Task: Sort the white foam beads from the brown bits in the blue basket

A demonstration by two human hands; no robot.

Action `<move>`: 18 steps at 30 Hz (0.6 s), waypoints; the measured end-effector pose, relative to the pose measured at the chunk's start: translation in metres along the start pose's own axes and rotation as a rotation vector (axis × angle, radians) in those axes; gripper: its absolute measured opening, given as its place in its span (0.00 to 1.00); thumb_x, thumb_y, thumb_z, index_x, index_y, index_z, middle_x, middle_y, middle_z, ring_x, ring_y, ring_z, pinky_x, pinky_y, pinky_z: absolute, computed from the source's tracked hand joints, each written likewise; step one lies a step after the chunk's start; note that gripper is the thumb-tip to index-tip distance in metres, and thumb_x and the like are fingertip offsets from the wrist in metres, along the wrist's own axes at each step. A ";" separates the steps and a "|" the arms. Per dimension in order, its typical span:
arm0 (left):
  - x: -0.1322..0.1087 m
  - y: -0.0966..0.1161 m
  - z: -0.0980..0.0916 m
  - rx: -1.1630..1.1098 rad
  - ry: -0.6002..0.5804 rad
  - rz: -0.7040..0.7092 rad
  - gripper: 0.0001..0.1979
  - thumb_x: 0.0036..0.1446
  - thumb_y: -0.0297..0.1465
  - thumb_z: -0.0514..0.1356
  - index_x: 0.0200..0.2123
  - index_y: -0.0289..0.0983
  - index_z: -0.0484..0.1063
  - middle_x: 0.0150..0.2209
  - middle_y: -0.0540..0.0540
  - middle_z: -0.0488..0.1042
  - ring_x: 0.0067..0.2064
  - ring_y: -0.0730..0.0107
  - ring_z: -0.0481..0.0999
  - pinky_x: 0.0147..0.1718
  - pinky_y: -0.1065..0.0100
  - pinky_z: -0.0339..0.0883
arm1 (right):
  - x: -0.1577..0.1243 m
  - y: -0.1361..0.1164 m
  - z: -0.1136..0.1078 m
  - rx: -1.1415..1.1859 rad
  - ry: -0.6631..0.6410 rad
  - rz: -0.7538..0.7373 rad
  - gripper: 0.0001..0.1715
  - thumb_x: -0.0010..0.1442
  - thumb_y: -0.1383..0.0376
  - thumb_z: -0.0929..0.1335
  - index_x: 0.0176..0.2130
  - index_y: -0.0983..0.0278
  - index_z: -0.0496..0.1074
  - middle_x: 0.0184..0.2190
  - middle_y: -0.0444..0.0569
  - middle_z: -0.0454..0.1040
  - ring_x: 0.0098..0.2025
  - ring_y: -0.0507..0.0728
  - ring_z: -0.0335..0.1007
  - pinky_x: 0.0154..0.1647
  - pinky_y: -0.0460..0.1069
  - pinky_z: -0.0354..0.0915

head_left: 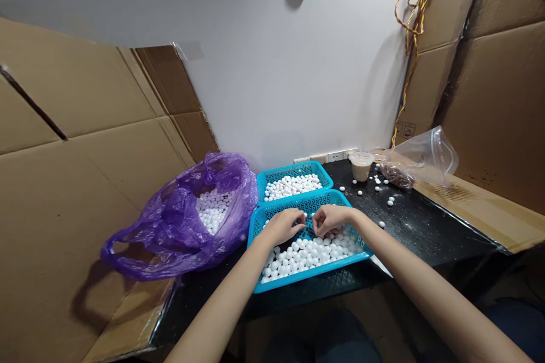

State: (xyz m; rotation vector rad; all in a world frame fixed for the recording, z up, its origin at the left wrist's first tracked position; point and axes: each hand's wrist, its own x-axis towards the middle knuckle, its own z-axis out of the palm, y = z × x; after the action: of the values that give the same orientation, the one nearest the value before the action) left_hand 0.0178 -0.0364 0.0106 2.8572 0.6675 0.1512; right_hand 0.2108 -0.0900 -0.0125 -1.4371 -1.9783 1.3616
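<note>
On the black table (419,227), the nearer blue mesh basket (272,286) holds white foam balls (306,254) heaped just below both hands, the left hand (286,226) and right hand (331,219) curled inward, their fingers (303,218) nearly meeting and hiding whether any ball is pinched between them.

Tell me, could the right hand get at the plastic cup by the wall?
Probably yes, with a stretch: the right hand is over the blue basket, and the plastic cup stands beyond on the black table, with only loose white balls between.
</note>
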 end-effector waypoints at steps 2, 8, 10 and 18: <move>0.000 0.000 0.000 -0.001 -0.002 -0.004 0.07 0.58 0.34 0.54 0.31 0.38 0.68 0.33 0.48 0.72 0.35 0.66 0.71 0.32 0.70 0.61 | -0.001 0.000 -0.001 -0.023 0.035 -0.030 0.05 0.42 0.68 0.68 0.26 0.65 0.72 0.20 0.41 0.73 0.21 0.49 0.66 0.20 0.42 0.60; 0.000 -0.001 0.001 -0.004 0.001 -0.012 0.07 0.57 0.34 0.53 0.32 0.38 0.68 0.34 0.47 0.72 0.35 0.66 0.71 0.32 0.70 0.61 | -0.001 -0.001 -0.001 -0.112 0.137 -0.103 0.05 0.41 0.70 0.70 0.25 0.64 0.75 0.24 0.42 0.75 0.29 0.52 0.69 0.28 0.42 0.60; 0.000 -0.002 0.001 -0.003 0.005 -0.012 0.06 0.57 0.33 0.54 0.32 0.38 0.68 0.34 0.48 0.72 0.35 0.66 0.71 0.32 0.70 0.61 | -0.001 -0.001 -0.001 -0.131 0.146 -0.113 0.04 0.42 0.69 0.70 0.25 0.64 0.75 0.24 0.42 0.75 0.29 0.52 0.69 0.27 0.42 0.60; 0.001 -0.003 0.002 -0.003 0.009 -0.004 0.06 0.57 0.33 0.54 0.32 0.38 0.68 0.33 0.49 0.72 0.35 0.67 0.71 0.32 0.71 0.60 | -0.002 -0.001 -0.001 -0.147 0.140 -0.146 0.06 0.42 0.69 0.71 0.27 0.65 0.75 0.24 0.43 0.75 0.28 0.52 0.70 0.27 0.42 0.61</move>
State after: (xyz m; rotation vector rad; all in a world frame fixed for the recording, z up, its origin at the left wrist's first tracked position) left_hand 0.0179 -0.0340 0.0083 2.8539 0.6744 0.1638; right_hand 0.2114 -0.0912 -0.0104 -1.3781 -2.0819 1.0446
